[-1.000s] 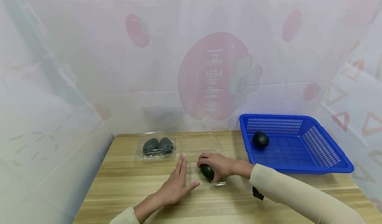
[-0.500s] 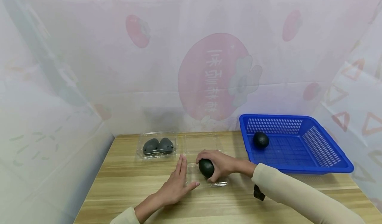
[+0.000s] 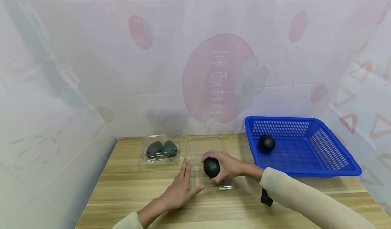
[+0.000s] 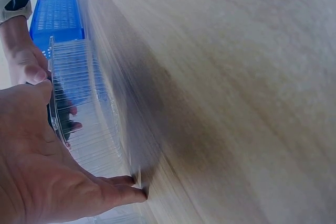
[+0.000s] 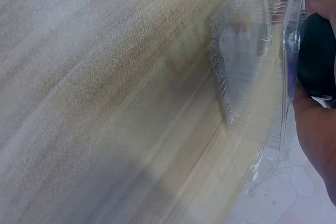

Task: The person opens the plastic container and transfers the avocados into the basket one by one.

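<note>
I'm at a light wood-grain tabletop [image 3: 232, 208], pale back sheet [image 3: 165, 73] ahead, big faded pink fruit print [image 3: 213, 86], white lettering. Left side sheet [image 3: 45, 113], right side sheet [image 3: 360, 90] with triangles.

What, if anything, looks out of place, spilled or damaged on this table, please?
Nothing stands out: the right hand holds a dark fruit at the open clear container, the blue basket shows no visible damage, and no spill shows on the table.
</note>
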### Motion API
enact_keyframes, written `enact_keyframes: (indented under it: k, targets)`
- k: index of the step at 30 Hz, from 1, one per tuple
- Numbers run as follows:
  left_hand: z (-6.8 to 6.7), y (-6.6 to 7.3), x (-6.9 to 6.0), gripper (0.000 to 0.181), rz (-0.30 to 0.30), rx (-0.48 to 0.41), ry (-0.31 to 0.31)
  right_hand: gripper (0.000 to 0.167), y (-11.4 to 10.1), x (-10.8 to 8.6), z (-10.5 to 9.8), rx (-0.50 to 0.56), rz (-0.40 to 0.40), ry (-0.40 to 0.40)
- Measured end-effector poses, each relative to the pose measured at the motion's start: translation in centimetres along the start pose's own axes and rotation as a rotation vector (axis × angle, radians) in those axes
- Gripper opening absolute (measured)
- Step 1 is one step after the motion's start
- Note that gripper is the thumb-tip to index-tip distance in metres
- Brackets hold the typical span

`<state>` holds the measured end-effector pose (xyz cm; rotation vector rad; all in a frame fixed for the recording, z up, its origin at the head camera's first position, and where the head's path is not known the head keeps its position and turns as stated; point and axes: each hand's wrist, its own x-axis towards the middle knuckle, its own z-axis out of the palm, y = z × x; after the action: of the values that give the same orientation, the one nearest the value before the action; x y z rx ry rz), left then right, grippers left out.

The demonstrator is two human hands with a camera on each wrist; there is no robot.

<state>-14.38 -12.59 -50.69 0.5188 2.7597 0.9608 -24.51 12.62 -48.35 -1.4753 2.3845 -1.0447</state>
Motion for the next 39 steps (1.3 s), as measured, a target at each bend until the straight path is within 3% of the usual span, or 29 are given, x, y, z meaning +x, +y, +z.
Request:
enact_keyframes:
  k: [9, 28, 39]
  targets:
    - [-0.1, 0.1, -0.1, 0.111, 0.000, -0.001, 0.001, 0.070, -0.2, -0.2, -0.5, 0.055, 0.018, 0.053]
    - [0.0, -0.1, 0.1, 0.111, -0.007, -0.007, 0.001, 0.070, -1.0, -0.5, -2.6, 0.056, 0.048, 0.159]
    - [0.0, 0.0, 0.1, 0.110, -0.006, -0.017, 0.000, 0.070, -1.3, -1.1, -4.4, 0.123, 0.109, 0.137]
